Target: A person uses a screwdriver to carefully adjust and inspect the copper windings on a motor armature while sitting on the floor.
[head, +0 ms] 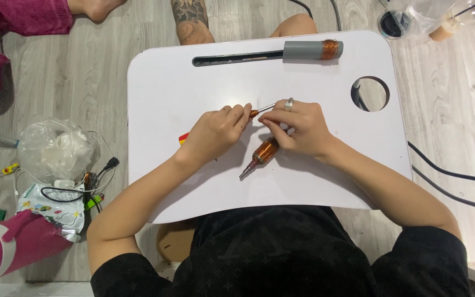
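Over the middle of a white lap table (193,88), my left hand (215,132) pinches the copper-coloured end of a thin metal rod (263,108). My right hand (300,127), a ring on one finger, grips the same rod from the right. Just below my right hand a small copper-wound coil on a metal shaft (260,155) lies on the table. A red and yellow object (183,138) shows partly from under my left hand.
A grey cylinder with copper winding (311,50) rests beside the long slot (237,58) at the table's far edge. A round cup hole (370,93) sits at right. Plastic bags, cables and a pink bottle (6,250) lie on the floor at left. Black cables (452,176) run at right.
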